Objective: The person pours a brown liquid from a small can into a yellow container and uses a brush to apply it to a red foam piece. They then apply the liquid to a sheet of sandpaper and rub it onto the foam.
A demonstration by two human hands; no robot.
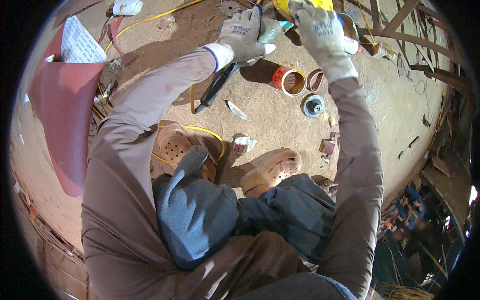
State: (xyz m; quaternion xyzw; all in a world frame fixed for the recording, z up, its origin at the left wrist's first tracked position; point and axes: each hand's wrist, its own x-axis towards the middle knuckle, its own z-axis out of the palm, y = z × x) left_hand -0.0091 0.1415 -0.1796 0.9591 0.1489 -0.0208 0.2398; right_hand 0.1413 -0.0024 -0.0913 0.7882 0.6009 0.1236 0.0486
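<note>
Two gloved hands are raised at the top of the view, close together. The left hand (pixel 243 34), in a grey work glove, is closed around a crumpled piece of greenish-grey sheet (pixel 272 31), gripping it at its left side. The right hand (pixel 320 31), likewise gloved, is closed on a yellow object (pixel 284 7) at the upper edge; only part of that object shows, and what it is cannot be told. The sheet lies between the two hands, held well above the floor (pixel 280 120), just below the yellow object.

Beneath the left wrist a dark-handled tool (pixel 216 86) lies on the rough brown floor. Near it lies a small pale scrap (pixel 238 111). To the right of the tool an orange can (pixel 289 80) stands open, with a reddish-brown ring (pixel 315 79) just beside it and a small round blue-and-white container (pixel 314 105) below them. A yellow cable (pixel 210 134) loops past the person's pale perforated clogs (pixel 272 171). The person crouches, in grey trousers and brown sleeves. A red board (pixel 62 115) carrying a printed sheet (pixel 80 42) stands at the left. Rusty metal framing (pixel 400 25) occupies the upper right.
</note>
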